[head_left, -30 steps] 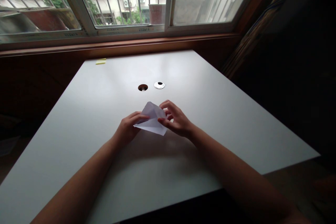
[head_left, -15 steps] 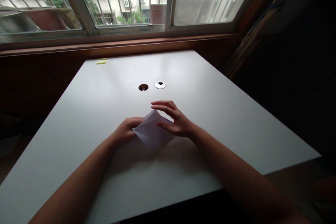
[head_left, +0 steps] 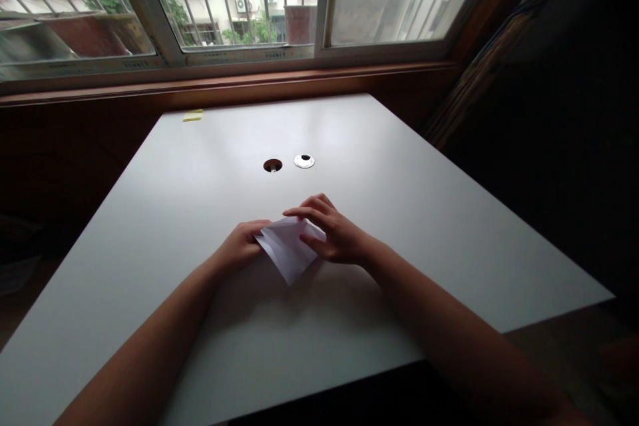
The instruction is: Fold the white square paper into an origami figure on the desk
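A folded sheet of white paper [head_left: 287,249] is between my two hands above the near middle of the table, one pointed corner hanging down towards me. Its left corner is gripped by my left hand [head_left: 242,244], whose fingers are closed and partly hidden behind the paper. My right hand [head_left: 339,231] is curved around the paper's right side. The right thumb lies over the front face, and the index finger stretches along the upper edge. Part of the paper's right end is hidden in this hand.
The white table [head_left: 424,213] has a round cable hole [head_left: 272,166] beyond my hands, with a round silver-white cover [head_left: 304,161] beside it. Yellow sticky notes [head_left: 192,116] lie at the far left edge. A barred window [head_left: 239,0] is behind the table.
The paper's raised upper point has come down, so its top edge is lower and flatter. My right fingers have moved down onto the paper. My left hand has barely moved.
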Demonstrator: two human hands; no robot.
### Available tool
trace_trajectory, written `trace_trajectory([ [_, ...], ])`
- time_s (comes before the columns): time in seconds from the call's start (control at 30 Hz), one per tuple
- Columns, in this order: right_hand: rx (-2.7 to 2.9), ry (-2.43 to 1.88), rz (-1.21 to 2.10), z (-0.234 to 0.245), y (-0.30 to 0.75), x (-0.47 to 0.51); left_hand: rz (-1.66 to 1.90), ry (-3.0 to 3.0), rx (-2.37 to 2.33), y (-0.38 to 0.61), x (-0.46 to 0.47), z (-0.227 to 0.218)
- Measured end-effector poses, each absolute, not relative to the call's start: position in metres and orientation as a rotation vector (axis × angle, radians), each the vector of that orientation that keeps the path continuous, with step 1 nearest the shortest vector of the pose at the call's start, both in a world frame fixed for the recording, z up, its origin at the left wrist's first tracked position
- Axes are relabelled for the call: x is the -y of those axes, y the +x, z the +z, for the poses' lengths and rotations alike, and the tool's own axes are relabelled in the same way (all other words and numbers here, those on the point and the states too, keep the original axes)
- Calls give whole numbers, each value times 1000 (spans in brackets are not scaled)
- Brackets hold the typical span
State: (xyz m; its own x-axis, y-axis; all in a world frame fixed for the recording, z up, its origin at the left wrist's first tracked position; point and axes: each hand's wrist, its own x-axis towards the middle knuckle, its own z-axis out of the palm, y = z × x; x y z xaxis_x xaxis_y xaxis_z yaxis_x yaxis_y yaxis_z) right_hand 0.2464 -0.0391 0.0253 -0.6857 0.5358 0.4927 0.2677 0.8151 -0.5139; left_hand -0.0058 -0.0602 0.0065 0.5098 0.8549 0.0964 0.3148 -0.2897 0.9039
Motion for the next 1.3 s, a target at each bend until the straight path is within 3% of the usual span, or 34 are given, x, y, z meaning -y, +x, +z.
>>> trace_trajectory([
  [0.3, 2257, -603, 396, 16, 246, 30, 879, 1653, -863, -6, 60, 9],
  [0.93, 1971, -595, 632, 16, 233, 39, 791, 1412, -1086, 3, 63, 2],
  [1.3, 2023, -589, 651, 22, 240, 38, 1016, 1334, -1174, 3, 60, -3],
])
